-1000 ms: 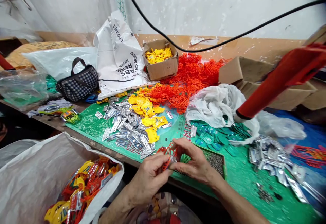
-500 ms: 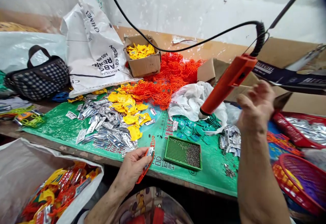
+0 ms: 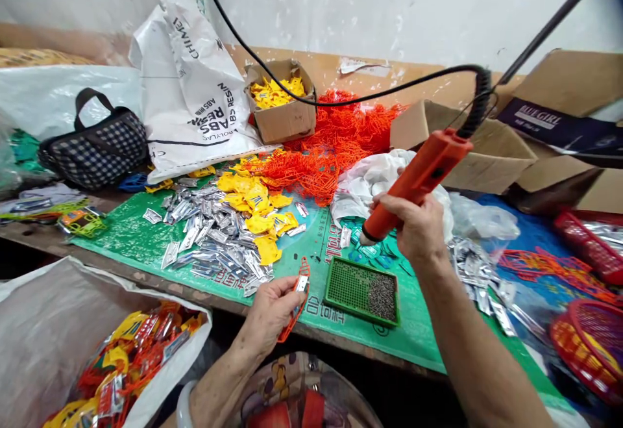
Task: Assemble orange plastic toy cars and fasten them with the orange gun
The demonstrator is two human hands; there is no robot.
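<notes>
My left hand (image 3: 272,308) pinches a slim orange plastic frame (image 3: 304,271) with a silvery plate (image 3: 302,283) lying on it, just over the table's front edge. My right hand (image 3: 422,228) is wrapped round a red electric screwdriver (image 3: 413,181), which hangs from a coiled black cable (image 3: 481,90). Its tip (image 3: 366,239) points down and left, above a green tray (image 3: 335,302) with a grid of holes. Small dark screws (image 3: 383,295) are heaped in the tray's right part. Behind the tool lie flat green plastic pieces (image 3: 377,252), partly hidden.
Silvery plates (image 3: 214,239) and yellow plastic parts (image 3: 253,201) cover the left of the green sheet. Orange frames (image 3: 331,149) pile up behind. A white sack (image 3: 165,363) of mixed pieces stands at front left. Cardboard boxes (image 3: 501,155) and a red basket (image 3: 584,343) are on the right.
My right hand has moved left and closed round the screwdriver, pulling it lower and leftward. My left hand still holds the orange frame. The view has shifted slightly.
</notes>
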